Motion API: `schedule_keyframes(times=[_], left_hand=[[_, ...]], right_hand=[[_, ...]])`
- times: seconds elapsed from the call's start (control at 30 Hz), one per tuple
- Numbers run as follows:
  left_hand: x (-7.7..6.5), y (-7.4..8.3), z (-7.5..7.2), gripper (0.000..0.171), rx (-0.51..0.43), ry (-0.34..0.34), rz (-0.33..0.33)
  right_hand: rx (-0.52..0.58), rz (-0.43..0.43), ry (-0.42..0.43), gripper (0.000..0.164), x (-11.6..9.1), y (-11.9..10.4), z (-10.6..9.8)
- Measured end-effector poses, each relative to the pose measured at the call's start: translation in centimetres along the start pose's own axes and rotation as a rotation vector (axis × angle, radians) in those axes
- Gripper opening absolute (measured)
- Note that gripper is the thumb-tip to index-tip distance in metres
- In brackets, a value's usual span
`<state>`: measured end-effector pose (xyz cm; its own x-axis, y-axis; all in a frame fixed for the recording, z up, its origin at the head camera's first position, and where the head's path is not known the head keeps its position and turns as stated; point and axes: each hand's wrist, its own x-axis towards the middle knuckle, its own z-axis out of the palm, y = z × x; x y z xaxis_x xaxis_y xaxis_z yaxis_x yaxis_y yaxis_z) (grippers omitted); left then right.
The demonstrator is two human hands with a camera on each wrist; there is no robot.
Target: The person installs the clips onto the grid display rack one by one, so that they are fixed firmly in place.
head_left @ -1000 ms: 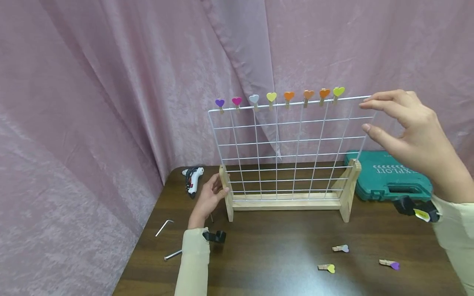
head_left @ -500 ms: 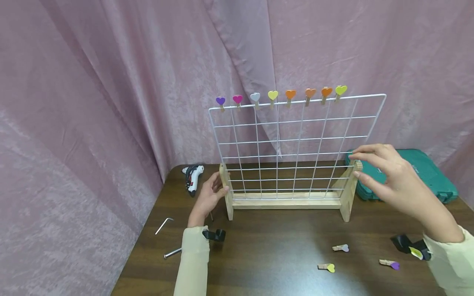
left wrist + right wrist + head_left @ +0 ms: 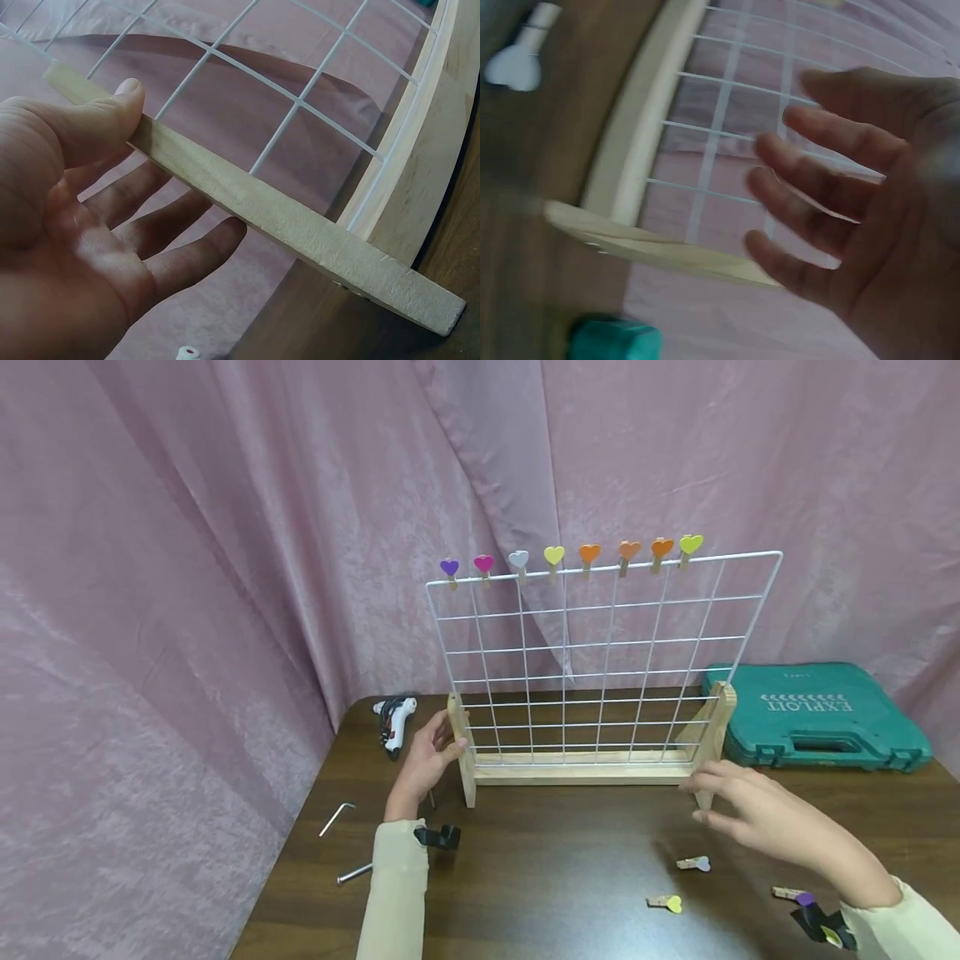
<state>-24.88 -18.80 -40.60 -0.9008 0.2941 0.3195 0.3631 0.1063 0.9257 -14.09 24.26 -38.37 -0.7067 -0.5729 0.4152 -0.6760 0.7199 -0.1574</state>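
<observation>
A white wire grid panel stands upright in a pale wooden stand. Heart-topped clothespins in several colours line its top wire. My left hand grips the stand's left leg, thumb on the near edge and fingers behind it. Low by the right leg, my right hand has its fingers loosely spread and holds nothing. Below it on the table lie a pale heart clothespin, a yellow one and a purple one, partly covered by the wrist camera.
A green tool case lies behind the stand's right side. At the table's left are a white glue gun, a hex key and a metal rod partly under the left sleeve. A pink curtain hangs behind.
My right hand has come down from the grid's top right corner, past the right leg, to low over the table near the loose clothespins. The left hand keeps its grip on the left leg.
</observation>
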Motion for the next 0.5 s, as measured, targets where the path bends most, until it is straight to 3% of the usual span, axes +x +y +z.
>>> schedule_keyframes(times=[0.2,0.5], left_hand=[[0.0,-0.3,-0.1,0.051,0.012,0.001,0.004],[0.0,-0.4,-0.2,0.050,0.007,-0.003,0.005]], right_hand=[[0.044,0.007,-0.145,0.029,-1.3,0.4,2.6],[0.074,0.029,-0.340,0.022,-2.1,1.3,4.8]])
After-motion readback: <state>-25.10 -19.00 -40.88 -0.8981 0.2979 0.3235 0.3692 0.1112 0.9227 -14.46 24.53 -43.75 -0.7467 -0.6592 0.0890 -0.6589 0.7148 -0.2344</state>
